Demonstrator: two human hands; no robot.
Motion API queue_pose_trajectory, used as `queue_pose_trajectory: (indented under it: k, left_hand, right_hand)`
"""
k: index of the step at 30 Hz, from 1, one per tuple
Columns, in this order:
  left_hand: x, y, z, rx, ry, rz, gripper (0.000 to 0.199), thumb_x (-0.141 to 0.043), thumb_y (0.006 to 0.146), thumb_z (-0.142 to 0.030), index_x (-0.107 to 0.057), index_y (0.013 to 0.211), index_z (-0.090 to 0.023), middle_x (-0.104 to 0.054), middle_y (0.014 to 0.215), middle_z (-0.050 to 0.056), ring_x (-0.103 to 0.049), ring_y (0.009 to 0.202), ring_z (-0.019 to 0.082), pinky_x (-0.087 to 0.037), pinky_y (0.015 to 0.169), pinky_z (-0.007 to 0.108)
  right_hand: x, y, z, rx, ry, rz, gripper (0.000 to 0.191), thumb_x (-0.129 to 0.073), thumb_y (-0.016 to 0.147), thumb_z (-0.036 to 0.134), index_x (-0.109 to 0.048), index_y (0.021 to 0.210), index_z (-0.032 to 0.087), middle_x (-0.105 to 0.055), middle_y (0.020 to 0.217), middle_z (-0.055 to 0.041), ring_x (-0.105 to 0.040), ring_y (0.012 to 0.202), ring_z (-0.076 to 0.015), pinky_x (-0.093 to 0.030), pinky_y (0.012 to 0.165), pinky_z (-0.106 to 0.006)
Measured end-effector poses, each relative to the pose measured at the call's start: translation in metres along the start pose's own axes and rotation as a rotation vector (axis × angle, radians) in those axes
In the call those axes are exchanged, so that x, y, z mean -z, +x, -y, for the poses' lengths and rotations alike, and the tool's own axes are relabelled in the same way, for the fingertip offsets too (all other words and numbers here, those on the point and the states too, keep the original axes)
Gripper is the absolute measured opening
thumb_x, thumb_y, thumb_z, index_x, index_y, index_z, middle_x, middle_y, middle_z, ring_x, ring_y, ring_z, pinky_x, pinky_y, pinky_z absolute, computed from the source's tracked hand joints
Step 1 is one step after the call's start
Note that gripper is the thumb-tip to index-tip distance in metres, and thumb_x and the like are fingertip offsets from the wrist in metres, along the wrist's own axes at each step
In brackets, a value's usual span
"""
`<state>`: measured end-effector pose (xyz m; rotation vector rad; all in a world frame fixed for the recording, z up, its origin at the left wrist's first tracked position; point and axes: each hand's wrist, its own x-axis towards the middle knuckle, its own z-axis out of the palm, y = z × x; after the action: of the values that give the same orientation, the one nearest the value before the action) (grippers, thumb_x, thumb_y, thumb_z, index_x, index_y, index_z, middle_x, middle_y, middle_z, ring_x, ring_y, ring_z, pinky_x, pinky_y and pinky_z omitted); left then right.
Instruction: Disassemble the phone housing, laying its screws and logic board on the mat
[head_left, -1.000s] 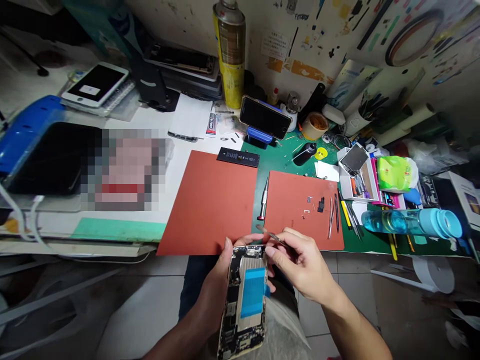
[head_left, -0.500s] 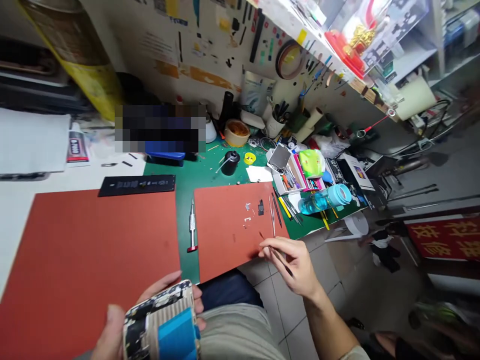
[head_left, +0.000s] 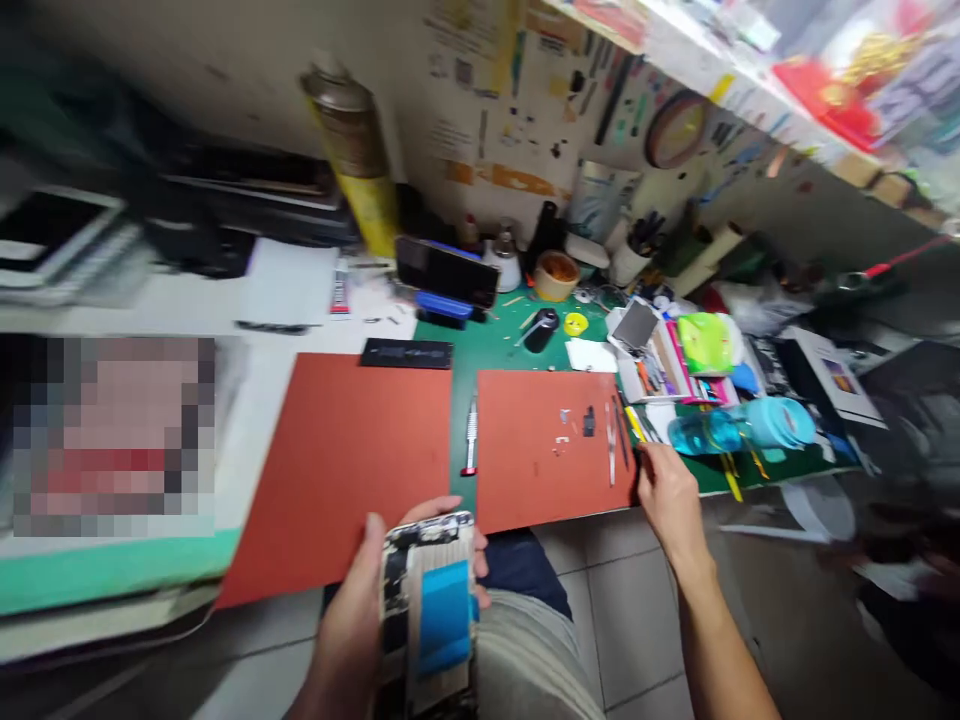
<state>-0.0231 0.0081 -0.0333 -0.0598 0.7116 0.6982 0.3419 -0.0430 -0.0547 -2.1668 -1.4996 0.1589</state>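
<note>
An opened phone housing [head_left: 397,590], its inner parts bare and a blue film [head_left: 444,615] across its middle, rests in my left hand [head_left: 351,615]. The fingers wrap round its sides, low in front of my body. My right hand [head_left: 670,495] is at the right edge of the smaller red mat [head_left: 517,490], fingers curled together; what they hold, if anything, is hidden. Nearest to it lie silver tweezers [head_left: 611,445] and a thin black tool [head_left: 621,430]. A small black part [head_left: 589,422] and tiny pale pieces [head_left: 562,440] lie on that mat.
A screwdriver [head_left: 471,435] lies between the smaller mat and a larger red mat [head_left: 360,450]. A black phone battery [head_left: 406,354] touches the larger mat's back edge. To the right are a blue water bottle [head_left: 739,428] and a box of tools [head_left: 649,360]. A spray can [head_left: 352,150] stands behind.
The view has swung left. My right hand has moved to the smaller mat's right edge, and the thin tool it held no longer shows. My left hand still holds the phone housing.
</note>
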Motion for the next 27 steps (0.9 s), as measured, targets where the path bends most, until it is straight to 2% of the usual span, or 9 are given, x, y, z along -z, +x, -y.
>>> queue_pose_trajectory:
  k: [4,7,10,12,15,17,20,23,27]
  left_hand:
    - [-0.001,0.0,0.001,-0.076,0.058,0.136,0.057,-0.048,0.105,-0.067,-0.067,0.126,-0.018,-0.076,0.101,0.018,-0.075,0.082,0.032,-0.063,0.069,0.047]
    - [0.004,0.001,0.002,-0.081,0.054,0.187,0.057,-0.047,0.105,-0.069,-0.064,0.13,-0.021,-0.075,0.104,0.016,-0.076,0.084,0.032,-0.063,0.071,0.048]
    - [0.004,0.001,0.003,-0.105,0.034,0.233,0.061,-0.043,0.105,-0.072,-0.062,0.133,-0.021,-0.076,0.101,0.016,-0.076,0.083,0.031,-0.063,0.067,0.045]
    - [0.0,0.0,0.003,-0.102,0.041,0.232,0.065,-0.04,0.105,-0.073,-0.061,0.134,-0.02,-0.076,0.1,0.017,-0.076,0.081,0.031,-0.063,0.065,0.044]
    - [-0.004,-0.004,0.003,-0.07,0.083,0.197,0.067,-0.038,0.105,-0.074,-0.059,0.138,-0.02,-0.076,0.103,0.016,-0.076,0.081,0.031,-0.063,0.067,0.043]
    - [-0.006,-0.007,0.003,-0.044,0.113,0.173,0.067,-0.04,0.104,-0.076,-0.057,0.141,-0.022,-0.076,0.104,0.014,-0.077,0.077,0.029,-0.062,0.066,0.041]
    - [-0.006,-0.009,0.007,-0.022,0.104,0.117,0.061,-0.049,0.104,-0.072,-0.059,0.142,-0.025,-0.076,0.108,0.01,-0.078,0.081,0.026,-0.062,0.073,0.038]
    - [-0.007,-0.009,0.014,-0.034,0.045,0.087,0.057,-0.057,0.103,-0.068,-0.063,0.139,-0.024,-0.076,0.11,0.009,-0.078,0.097,0.027,-0.061,0.086,0.037]
    - [-0.003,-0.007,0.02,-0.022,0.009,0.109,0.065,-0.06,0.1,-0.071,-0.067,0.135,-0.017,-0.077,0.11,0.012,-0.076,0.106,0.032,-0.058,0.097,0.042]
  right_hand:
    - [-0.017,-0.002,-0.011,0.044,-0.089,-0.024,0.03,-0.05,0.098,0.021,-0.074,0.114,0.013,-0.072,0.115,-0.023,-0.067,0.108,-0.0366,-0.054,0.099,-0.055]
    - [-0.018,-0.001,-0.009,0.159,-0.264,-0.031,0.03,-0.049,0.1,0.022,-0.074,0.115,0.011,-0.073,0.113,-0.0237,-0.067,0.107,-0.0377,-0.056,0.094,-0.053]
    - [-0.006,0.0,0.021,0.244,-0.262,-0.114,0.028,-0.051,0.105,0.026,-0.075,0.113,0.013,-0.076,0.109,-0.021,-0.07,0.102,-0.0362,-0.058,0.091,-0.052]
    - [0.007,-0.003,0.059,0.279,-0.017,-0.109,0.018,-0.061,0.106,0.029,-0.075,0.106,0.019,-0.078,0.101,-0.0132,-0.073,0.093,-0.0299,-0.059,0.085,-0.044]
    - [0.021,-0.013,0.129,0.372,0.411,0.299,0.01,-0.065,0.106,0.023,-0.075,0.107,0.024,-0.076,0.099,-0.0066,-0.072,0.086,-0.0217,-0.059,0.076,-0.034]
    - [0.021,-0.018,0.168,0.43,0.538,0.517,0.014,-0.061,0.108,0.021,-0.075,0.113,0.023,-0.073,0.097,-0.0054,-0.071,0.084,-0.0191,-0.059,0.074,-0.032]
    - [0.011,-0.017,0.201,0.464,0.553,0.627,0.018,-0.057,0.11,0.023,-0.074,0.117,0.021,-0.067,0.097,-0.0051,-0.068,0.084,-0.0188,-0.06,0.078,-0.034]
    - [0.0,-0.011,0.211,0.529,0.513,0.687,0.021,-0.056,0.11,0.02,-0.071,0.125,0.021,-0.066,0.105,-0.0064,-0.068,0.093,-0.0203,-0.06,0.085,-0.037]
    - [-0.002,-0.002,0.219,0.801,0.366,0.787,0.041,-0.051,0.103,0.004,-0.068,0.134,0.025,-0.063,0.114,-0.0092,-0.064,0.101,-0.0233,-0.058,0.081,-0.037]
